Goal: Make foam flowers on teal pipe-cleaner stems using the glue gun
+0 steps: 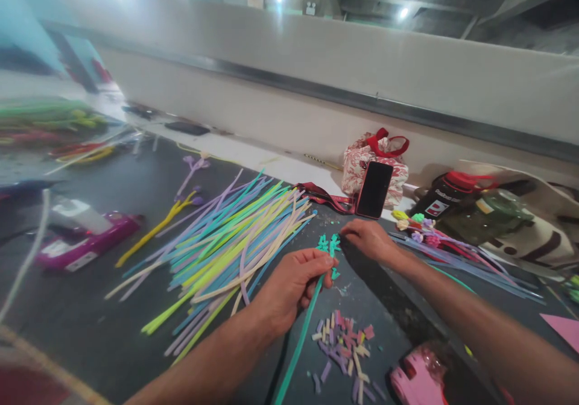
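Note:
My left hand (pixel 296 281) is closed in a pinch around a long teal pipe cleaner (pixel 296 357), which slants down toward the bottom edge of the view. Small teal pieces (pixel 335 245) cluster at its upper end, just above my fingertips. More teal bits (pixel 322 243) lie on the dark table beside them. To the right, my right hand (pixel 367 240) rests low by the tabletop, its fingers curled together close to the teal cluster. What those fingers hold, if anything, is hidden.
Many pastel pipe cleaners (pixel 226 242) spread across the table at left. Short cut pieces (pixel 344 345) lie in front, near a pink device (pixel 418 375). A phone (pixel 374 189) leans on a patterned bag (pixel 355 170). Pipe-cleaner flowers (pixel 418 224), a black bottle (pixel 446 194) and a purple device (pixel 90 239) flank the workspace.

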